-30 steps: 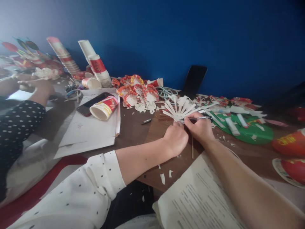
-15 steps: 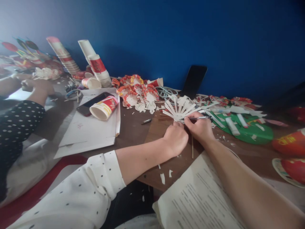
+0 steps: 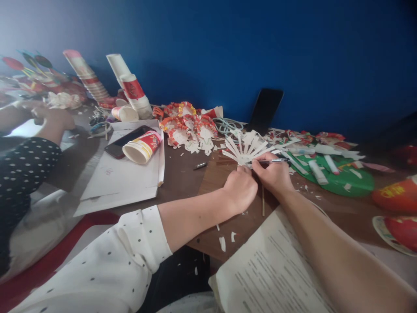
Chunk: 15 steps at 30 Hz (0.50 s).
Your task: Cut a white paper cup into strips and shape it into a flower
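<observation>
A white paper cup cut into strips point(image 3: 245, 148) lies splayed like a fan on the brown table. My left hand point(image 3: 240, 189) is closed at its near edge, fingers curled against the paper. My right hand point(image 3: 274, 174) grips a dark pen point(image 3: 272, 161), its tip at the base of the strips beside the left fingers. A thin wooden stick point(image 3: 263, 201) lies just below the hands. A pen cap point(image 3: 200, 166) rests to the left on the table.
Left are a paper cup point(image 3: 141, 148), a phone point(image 3: 127, 141) and white sheets point(image 3: 120, 182). Behind stand stacked cups point(image 3: 135, 93) and a propped phone point(image 3: 266, 108). Paper scraps cover a green disc point(image 3: 353, 184) at right. A co-worker's hands point(image 3: 54, 117) are far left.
Almost nothing differs. Both my hands stay at the cut cup with the pen tip at its base; the co-worker's hands at far left have shifted slightly.
</observation>
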Available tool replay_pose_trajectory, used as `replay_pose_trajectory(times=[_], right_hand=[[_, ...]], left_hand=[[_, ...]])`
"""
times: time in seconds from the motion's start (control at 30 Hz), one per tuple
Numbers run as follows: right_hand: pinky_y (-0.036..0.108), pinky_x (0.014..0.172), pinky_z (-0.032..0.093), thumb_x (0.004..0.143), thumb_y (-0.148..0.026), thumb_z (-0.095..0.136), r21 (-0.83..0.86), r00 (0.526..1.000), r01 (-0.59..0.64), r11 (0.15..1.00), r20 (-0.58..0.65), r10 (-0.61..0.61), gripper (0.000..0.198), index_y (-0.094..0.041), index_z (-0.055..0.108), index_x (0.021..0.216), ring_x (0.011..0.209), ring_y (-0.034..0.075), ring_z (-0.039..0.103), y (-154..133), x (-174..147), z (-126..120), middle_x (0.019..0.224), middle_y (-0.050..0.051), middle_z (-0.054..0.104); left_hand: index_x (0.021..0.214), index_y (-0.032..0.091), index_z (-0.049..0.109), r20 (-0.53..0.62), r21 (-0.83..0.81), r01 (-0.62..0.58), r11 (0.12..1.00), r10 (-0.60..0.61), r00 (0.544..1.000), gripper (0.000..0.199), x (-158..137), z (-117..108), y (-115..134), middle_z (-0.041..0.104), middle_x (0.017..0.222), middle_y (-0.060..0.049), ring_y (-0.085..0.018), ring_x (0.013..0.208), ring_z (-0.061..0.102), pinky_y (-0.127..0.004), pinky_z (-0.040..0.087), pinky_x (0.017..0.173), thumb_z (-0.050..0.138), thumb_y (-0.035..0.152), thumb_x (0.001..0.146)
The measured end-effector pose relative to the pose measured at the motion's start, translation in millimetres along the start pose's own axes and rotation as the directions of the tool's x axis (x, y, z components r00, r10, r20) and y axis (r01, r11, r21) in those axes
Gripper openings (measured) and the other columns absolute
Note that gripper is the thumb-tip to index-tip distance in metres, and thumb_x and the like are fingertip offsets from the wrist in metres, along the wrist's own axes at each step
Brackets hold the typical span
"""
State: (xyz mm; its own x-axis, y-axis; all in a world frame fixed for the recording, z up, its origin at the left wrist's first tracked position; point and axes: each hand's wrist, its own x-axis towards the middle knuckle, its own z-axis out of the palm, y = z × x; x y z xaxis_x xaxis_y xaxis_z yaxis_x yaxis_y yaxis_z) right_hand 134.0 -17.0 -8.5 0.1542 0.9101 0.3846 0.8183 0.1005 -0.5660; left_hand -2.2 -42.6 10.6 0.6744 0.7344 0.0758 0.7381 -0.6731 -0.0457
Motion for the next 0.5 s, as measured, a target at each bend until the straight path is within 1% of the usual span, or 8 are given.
replay_pose_trajectory(times=[0.1,0.2,0.33,0.4,0.5], right_hand=[[0.033,0.071,0.047,0.078,-0.038,0.057,0.004,0.999,0.005,1.0,-0.036,-0.004,0.017,-0.022,0.063,0.074,0.072,0.021,0.064,-1.3,-0.6,-0.6,0.075,0.004,0.07],[0.032,0.07,0.048,0.079,-0.036,0.057,0.029,0.992,0.031,0.999,-0.127,-0.027,0.016,-0.021,0.063,0.076,0.071,0.02,0.064,-3.9,-0.2,-1.8,0.076,0.005,0.07],[0.033,0.072,0.05,0.081,-0.036,0.055,0.083,0.967,0.105,0.991,-0.24,-0.083,0.016,-0.021,0.061,0.079,0.073,0.02,0.063,-2.0,2.4,-0.7,0.078,0.007,0.068],[0.034,0.073,0.051,0.084,-0.037,0.053,0.118,0.954,0.131,0.984,-0.286,-0.093,0.02,-0.019,0.062,0.087,0.075,0.02,0.064,1.7,3.9,-0.5,0.084,0.008,0.068],[0.037,0.079,0.051,0.092,-0.038,0.042,0.139,0.94,0.154,0.978,-0.327,-0.102,0.031,-0.018,0.06,0.107,0.083,0.021,0.065,6.9,6.0,-4.9,0.095,0.01,0.068]], left_hand=[[0.113,-0.001,0.061,-0.003,-0.005,-0.002,1.0,0.002,1.0,0.033,0.0,0.6,0.0,0.06,0.107,-0.023,-0.027,0.098,0.058,-0.032,0.048,0.075,0.044,0.012,0.088],[0.105,0.0,0.065,-0.014,-0.004,-0.006,1.0,0.005,1.0,0.029,0.1,3.1,0.3,0.06,0.103,-0.023,-0.028,0.096,0.058,-0.032,0.048,0.072,0.044,0.012,0.088],[0.096,0.001,0.066,-0.034,0.009,-0.012,1.0,0.013,0.999,0.024,0.5,7.0,0.3,0.06,0.099,-0.023,-0.028,0.094,0.058,-0.032,0.047,0.069,0.046,0.011,0.086],[0.097,0.001,0.066,-0.038,0.015,-0.015,1.0,0.016,0.999,0.024,0.3,7.3,0.0,0.06,0.098,-0.022,-0.027,0.094,0.058,-0.031,0.047,0.069,0.047,0.011,0.085],[0.097,0.0,0.066,-0.026,0.018,-0.016,1.0,0.016,1.0,0.023,-0.4,5.5,-0.4,0.059,0.098,-0.023,-0.027,0.094,0.057,-0.031,0.047,0.069,0.049,0.011,0.085]])
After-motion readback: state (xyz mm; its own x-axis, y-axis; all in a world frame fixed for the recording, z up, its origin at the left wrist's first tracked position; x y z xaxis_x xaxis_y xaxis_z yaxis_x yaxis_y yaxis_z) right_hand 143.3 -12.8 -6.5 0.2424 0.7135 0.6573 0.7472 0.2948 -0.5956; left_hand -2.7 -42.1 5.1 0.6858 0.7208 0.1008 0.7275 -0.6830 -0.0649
